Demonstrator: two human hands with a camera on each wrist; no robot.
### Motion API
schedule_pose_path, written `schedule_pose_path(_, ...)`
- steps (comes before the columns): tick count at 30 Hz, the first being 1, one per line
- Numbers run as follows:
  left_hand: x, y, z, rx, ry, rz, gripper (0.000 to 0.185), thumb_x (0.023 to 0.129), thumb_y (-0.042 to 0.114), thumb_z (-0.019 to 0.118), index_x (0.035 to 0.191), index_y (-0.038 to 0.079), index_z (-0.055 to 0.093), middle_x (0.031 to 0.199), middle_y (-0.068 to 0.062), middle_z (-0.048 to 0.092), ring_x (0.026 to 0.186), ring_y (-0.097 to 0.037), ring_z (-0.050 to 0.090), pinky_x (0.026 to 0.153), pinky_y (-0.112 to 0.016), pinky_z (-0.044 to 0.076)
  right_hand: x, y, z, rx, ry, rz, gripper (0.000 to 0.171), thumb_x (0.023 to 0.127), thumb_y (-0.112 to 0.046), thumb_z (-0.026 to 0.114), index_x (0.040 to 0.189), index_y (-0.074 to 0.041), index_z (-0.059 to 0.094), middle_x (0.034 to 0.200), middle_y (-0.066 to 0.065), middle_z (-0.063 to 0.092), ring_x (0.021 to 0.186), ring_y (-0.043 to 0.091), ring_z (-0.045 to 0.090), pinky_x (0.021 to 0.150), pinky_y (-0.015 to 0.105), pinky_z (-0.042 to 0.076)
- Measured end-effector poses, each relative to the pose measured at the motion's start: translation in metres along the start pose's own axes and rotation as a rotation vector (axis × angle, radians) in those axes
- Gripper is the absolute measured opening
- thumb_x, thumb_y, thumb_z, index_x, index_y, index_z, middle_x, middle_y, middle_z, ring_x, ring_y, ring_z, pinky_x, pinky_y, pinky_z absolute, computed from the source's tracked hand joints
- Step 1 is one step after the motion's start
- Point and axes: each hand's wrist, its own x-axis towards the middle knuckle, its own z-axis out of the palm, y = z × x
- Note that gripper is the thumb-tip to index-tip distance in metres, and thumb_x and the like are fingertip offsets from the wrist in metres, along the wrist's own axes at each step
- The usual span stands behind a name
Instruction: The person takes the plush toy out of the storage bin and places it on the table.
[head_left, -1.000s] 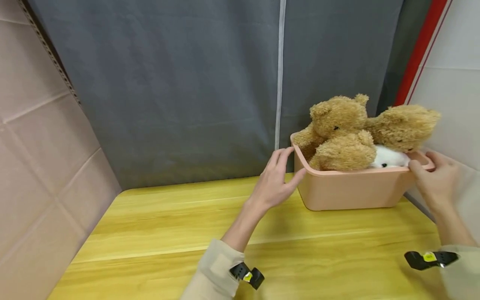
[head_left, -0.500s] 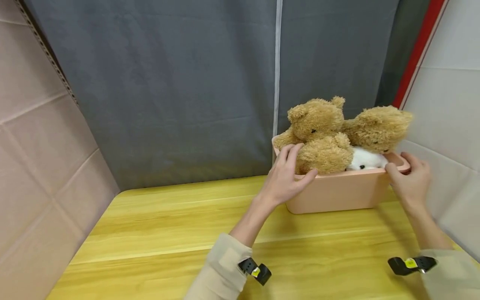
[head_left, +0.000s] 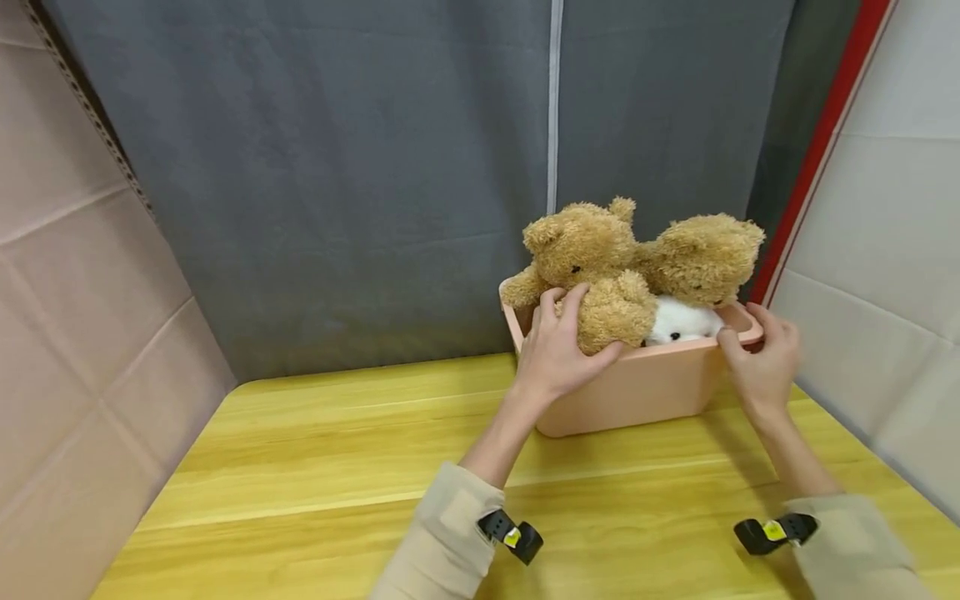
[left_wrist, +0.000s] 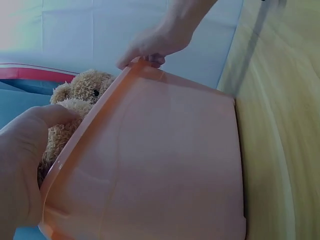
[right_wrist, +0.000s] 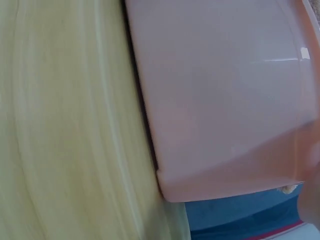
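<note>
Pink bin [head_left: 637, 392] of plush toys stands on the tabletop [head_left: 315, 475] at its far right, near the grey curtain [head_left: 337, 167]. Both hands clamp its rim: the left hand [head_left: 558, 354] over the left end, fingers against a brown teddy bear [head_left: 585, 250], the right hand [head_left: 761, 362] over the right end. This looks like the grasping step; moving the bin calls for an even two-handed pull.

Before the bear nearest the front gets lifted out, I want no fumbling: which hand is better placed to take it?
Probably the left hand: its fingers already lie on the front teddy bear, while the right hand grips the pink bin at its far rim.
</note>
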Motion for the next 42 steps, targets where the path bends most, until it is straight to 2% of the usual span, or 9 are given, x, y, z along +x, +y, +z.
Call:
schedule_pose_path(3,0.002,0.003,-0.002,0.016,-0.025,-0.046,0.094,0.08,0.056,0.079,0.156,0.027,0.032,0.146,-0.015,0.04,0.12,-0.031,0.055,0.08,-0.042,0.056,-0.002,0.002,0.003,0.029,0.034,-0.034,0.046,0.082,-0.012,0.064,0.125,0.005,0.068,0.097,-0.017,0.041,0.083,-0.007,0.039,0.073,0.018,0.031)
schedule_pose_path(7,0.004,0.008,-0.002,0.022,-0.045,-0.092,0.096,0.078,0.055,0.082,0.156,0.031,0.031,0.144,-0.015,0.045,0.116,-0.032,0.059,0.079,-0.043,0.057,-0.003,0.006,0.004,0.062,0.044,-0.07,0.047,0.083,-0.014,0.066,0.125,0.006,0.067,0.098,-0.021,0.041,0.081,-0.007,0.04,0.071,0.017,0.032)
schedule_pose_path(12,0.005,0.011,0.001,-0.004,0.005,-0.098,0.093,0.075,0.042,0.088,0.153,0.029,0.039,0.14,-0.014,0.049,0.113,-0.033,0.061,0.08,-0.044,0.057,-0.005,0.01,0.003,0.094,0.035,-0.075,0.048,0.085,-0.019,0.068,0.127,0.004,0.067,0.101,-0.022,0.041,0.075,-0.004,0.042,0.068,0.017,0.034)
schedule_pose_path(17,0.004,0.008,0.003,-0.04,0.079,-0.055,0.09,0.07,0.034,0.092,0.148,0.024,0.048,0.136,-0.013,0.053,0.109,-0.031,0.062,0.082,-0.041,0.056,-0.007,0.01,0.006,0.118,0.051,-0.062,0.048,0.086,-0.019,0.069,0.129,0.002,0.067,0.102,-0.023,0.041,0.071,-0.002,0.043,0.068,0.017,0.035)
schedule_pose_path(24,0.002,0.004,0.003,-0.115,0.16,-0.011,0.082,0.069,0.024,0.091,0.143,0.02,0.054,0.128,-0.01,0.055,0.091,-0.027,0.065,0.07,-0.031,0.054,-0.007,0.014,0.009,0.134,0.087,-0.051,0.048,0.085,-0.022,0.07,0.128,-0.001,0.068,0.103,-0.022,0.043,0.07,0.0,0.043,0.067,0.018,0.034)
schedule_pose_path(27,0.001,0.004,0.0,-0.146,0.2,0.006,0.08,0.068,0.021,0.09,0.141,0.018,0.057,0.126,-0.008,0.058,0.093,-0.025,0.065,0.073,-0.028,0.054,-0.007,0.015,0.01,0.137,0.095,-0.046,0.048,0.085,-0.022,0.07,0.128,0.0,0.068,0.103,-0.021,0.044,0.07,0.001,0.043,0.067,0.017,0.035)
schedule_pose_path(32,0.001,0.006,-0.013,-0.21,0.276,0.07,0.076,0.068,0.018,0.086,0.139,0.012,0.059,0.124,-0.006,0.061,0.105,-0.021,0.063,0.086,-0.025,0.052,-0.01,0.014,0.012,0.125,0.103,-0.041,0.048,0.086,-0.021,0.069,0.128,0.001,0.067,0.103,-0.02,0.043,0.07,-0.001,0.042,0.067,0.015,0.034)
schedule_pose_path(35,0.002,0.009,-0.022,-0.244,0.297,0.114,0.076,0.069,0.018,0.086,0.139,0.012,0.059,0.125,-0.006,0.061,0.111,-0.018,0.062,0.093,-0.028,0.05,-0.01,0.013,0.013,0.127,0.108,-0.037,0.048,0.086,-0.02,0.068,0.128,0.003,0.067,0.104,-0.019,0.043,0.07,-0.002,0.041,0.068,0.014,0.034)
schedule_pose_path(42,-0.002,0.017,-0.039,-0.31,0.294,0.165,0.081,0.065,0.017,0.091,0.139,0.016,0.06,0.125,-0.003,0.061,0.116,-0.016,0.06,0.102,-0.052,0.044,-0.009,0.012,0.01,0.118,0.099,-0.049,0.048,0.086,-0.022,0.069,0.128,0.002,0.067,0.102,-0.021,0.042,0.069,-0.002,0.041,0.068,0.016,0.033)
